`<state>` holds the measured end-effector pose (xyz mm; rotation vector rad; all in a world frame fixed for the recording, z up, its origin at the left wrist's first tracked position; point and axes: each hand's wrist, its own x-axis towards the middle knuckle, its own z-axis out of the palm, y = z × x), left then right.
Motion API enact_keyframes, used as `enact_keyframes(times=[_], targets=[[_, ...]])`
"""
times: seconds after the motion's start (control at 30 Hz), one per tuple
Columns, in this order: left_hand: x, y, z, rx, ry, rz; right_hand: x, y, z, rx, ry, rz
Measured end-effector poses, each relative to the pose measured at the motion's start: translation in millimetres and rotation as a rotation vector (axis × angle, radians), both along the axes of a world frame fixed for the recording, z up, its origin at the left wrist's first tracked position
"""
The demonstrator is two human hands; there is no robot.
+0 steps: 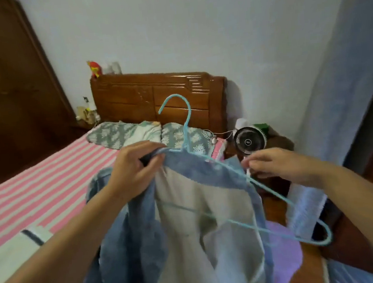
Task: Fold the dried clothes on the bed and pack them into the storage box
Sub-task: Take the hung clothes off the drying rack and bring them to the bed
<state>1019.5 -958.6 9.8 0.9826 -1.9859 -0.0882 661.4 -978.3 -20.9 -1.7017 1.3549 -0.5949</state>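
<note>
**Blue garment held up on its hanger beside the bed**

We stand at the side of the bed (pixel 37 192), its pink-and-white striped sheet running back to two grey floral pillows (pixel 109 135) and a carved wooden headboard (pixel 154 96). In front of us hangs the blue garment (pixel 131 238), pale grey on its inner side, held up in the air over the bed's near edge and draping down out of view. It is partly on a light blue wire hanger (pixel 278 201), whose hook points upward and whose right end sticks out bare beyond the cloth. Our left hand (pixel 135 169) has its fingers curled round the garment's collar at the hanger's left shoulder. Our right hand (pixel 281 166) pinches the cloth's edge near the wire with thumb and fingertips; we cannot tell whether it also grips the wire. A small black fan (pixel 249 142) sits on the nightstand beyond.
</note>
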Motion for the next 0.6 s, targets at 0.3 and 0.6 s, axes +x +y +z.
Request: enact_keyframes(times=[0.3,0.6], targets=[[58.2,-160.5,10.0,-0.060,-0.172,-0.059,145.1,-98.2,68.4,-0.074,0.037,0.279],[88.5,-288.6,48.2,0.274,-0.347,-0.044,146.9,-192.5,49.0,-0.257,0.018,-0.220]])
